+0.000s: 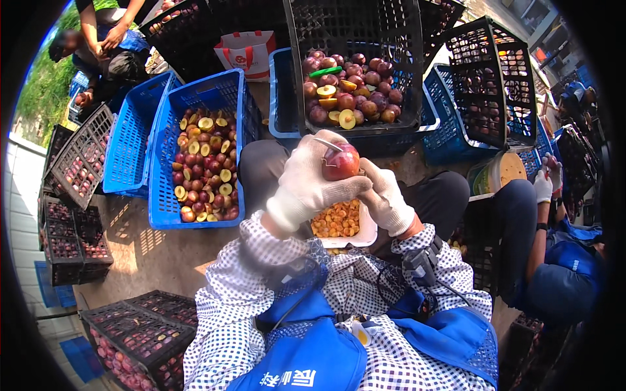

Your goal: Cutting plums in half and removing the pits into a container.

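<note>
Both my hands wear white gloves and meet over my lap around a dark red plum [341, 163]. My left hand [298, 186] is closed, with a thin knife blade [328, 144] running from under its fingers onto the plum's upper left; the knife's handle is hidden. Beneath the plum stretches the left thumb. From the other side my right hand [388, 199] closes its fingers on the plum's lower right. Below my hands, a white tray [370, 233] holds small orange-brown pieces, probably pits. Ahead, a tilted black crate [358, 29] contains whole and cut plums and a green handle-like object [325, 72].
A blue crate [160, 189] of halved plums stands left, beside another blue crate [127, 159]. Black crates [140, 326] of plums surround me. A white bucket [479, 179] is by my right knee. Other people work at far left and right; one gloved hand [543, 187] shows.
</note>
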Tool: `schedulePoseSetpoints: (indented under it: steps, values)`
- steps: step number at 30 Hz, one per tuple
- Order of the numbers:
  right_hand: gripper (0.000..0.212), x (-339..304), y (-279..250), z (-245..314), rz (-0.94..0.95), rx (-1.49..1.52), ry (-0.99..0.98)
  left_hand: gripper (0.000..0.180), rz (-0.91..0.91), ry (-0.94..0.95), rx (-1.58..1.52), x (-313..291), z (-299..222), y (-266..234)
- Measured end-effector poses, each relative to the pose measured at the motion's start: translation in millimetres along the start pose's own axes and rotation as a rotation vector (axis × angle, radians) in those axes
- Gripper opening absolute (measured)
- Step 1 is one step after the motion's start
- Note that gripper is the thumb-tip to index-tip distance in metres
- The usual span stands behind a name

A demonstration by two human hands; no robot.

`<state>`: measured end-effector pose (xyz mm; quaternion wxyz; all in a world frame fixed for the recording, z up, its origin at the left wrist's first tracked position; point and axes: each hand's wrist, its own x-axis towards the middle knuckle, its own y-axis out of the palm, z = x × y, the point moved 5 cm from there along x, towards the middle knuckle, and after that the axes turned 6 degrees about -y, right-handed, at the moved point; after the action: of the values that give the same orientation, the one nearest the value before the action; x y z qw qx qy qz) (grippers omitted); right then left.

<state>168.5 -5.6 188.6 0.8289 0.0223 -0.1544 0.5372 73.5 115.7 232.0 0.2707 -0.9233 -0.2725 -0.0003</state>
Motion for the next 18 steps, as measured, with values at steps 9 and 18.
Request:
schedulePoseSetpoints:
  steps: [9,18]
  values:
    - [0.024,-8.9,-6.8,-7.0,0.002,-0.076,-0.172,0.065,0.004,0.070,0.216,1.3,-12.4,-1.0]
    - [0.025,-19.9,18.8,-18.1,-0.265,0.039,-0.275,0.053,0.030,-0.187,-0.769,-9.2,4.8,30.4]
